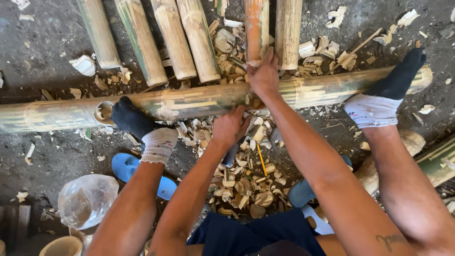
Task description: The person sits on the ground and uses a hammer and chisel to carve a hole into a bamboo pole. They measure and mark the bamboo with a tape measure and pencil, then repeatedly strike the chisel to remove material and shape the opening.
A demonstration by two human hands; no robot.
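A long bamboo pole (pixel 208 99) lies crosswise on the floor (pixel 38 42), pinned by two socked feet: the left foot (pixel 137 124) near the pole's open end, the right foot (pixel 388 92) toward its far end. The right hand (pixel 264 76) presses flat on top of the pole near its middle, fingers spread rather than curled around it. Just below the pole, the left hand (pixel 230 127) has its grip closed on the handle of a blade (pixel 231 154), whose working end is hidden among the chips.

By the look of it, the step in hand is trimming or shaving the pole's surface at the spot under the right hand; the next stroke would call for keeping the pole from rolling and the blade clear of the steadying fingers.

Beyond the pole, six shorter bamboo lengths (pixel 175 38) lie side by side. Two blue sandals (pixel 125 167) sit below it, with a heap of bamboo chips (pixel 241 189) between them and one crumpled clear plastic bag (pixel 87 199) to the left.
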